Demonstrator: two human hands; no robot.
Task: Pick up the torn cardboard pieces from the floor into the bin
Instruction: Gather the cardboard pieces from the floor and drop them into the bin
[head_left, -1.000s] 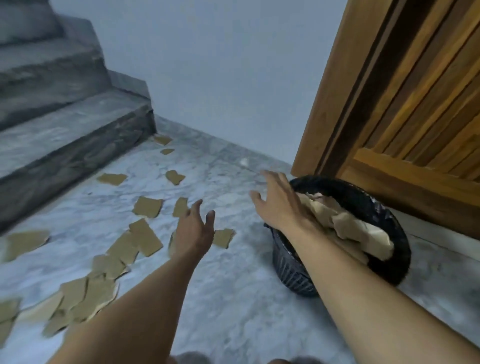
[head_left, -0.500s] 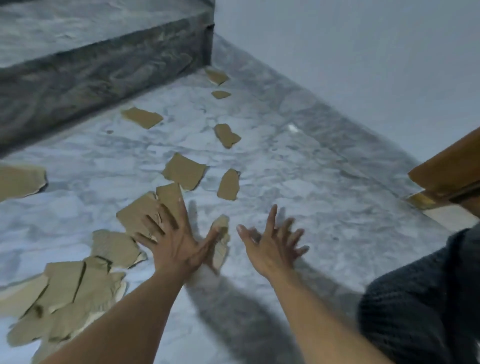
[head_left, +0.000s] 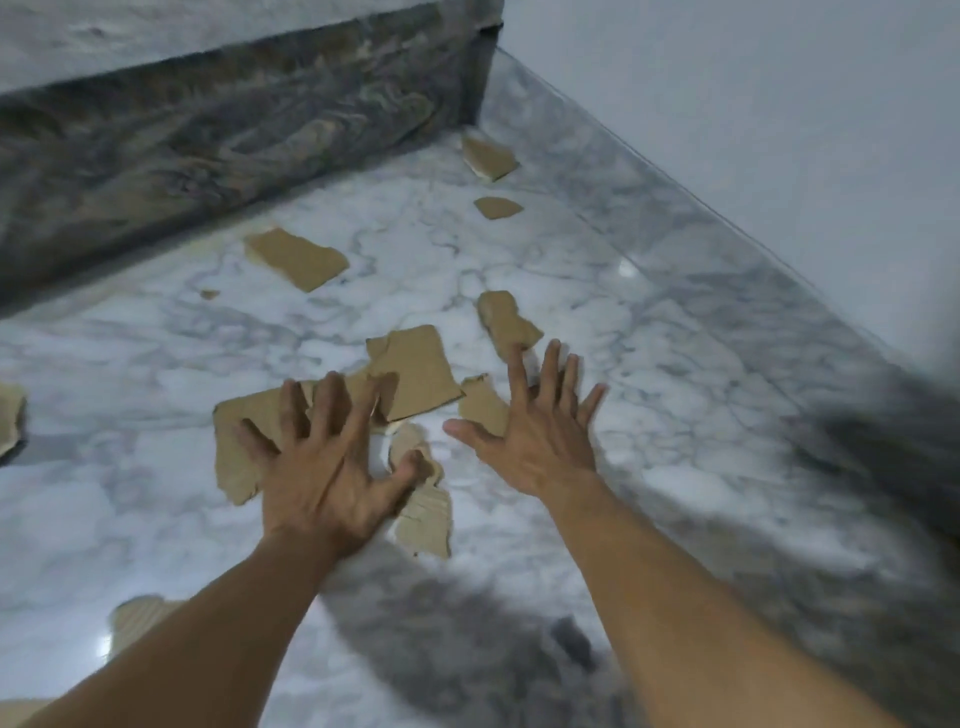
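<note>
Several torn brown cardboard pieces lie on the white marble floor. My left hand hovers with fingers spread over a large piece, its thumb by a narrow strip. My right hand is open, fingers apart, above a small piece. Between the hands lies a squarish piece. Farther off are a longish piece, a flat one and two small ones in the corner. Neither hand holds anything. The bin is out of view.
A dark marble stair riser runs across the back left. A pale wall with a marble skirting closes the right side. More cardboard shows at the left edge and under my left forearm.
My view has swung away from the bin and down to the floor. Both hands have moved forward and lower over the cluster of pieces, fingers spread wider.
</note>
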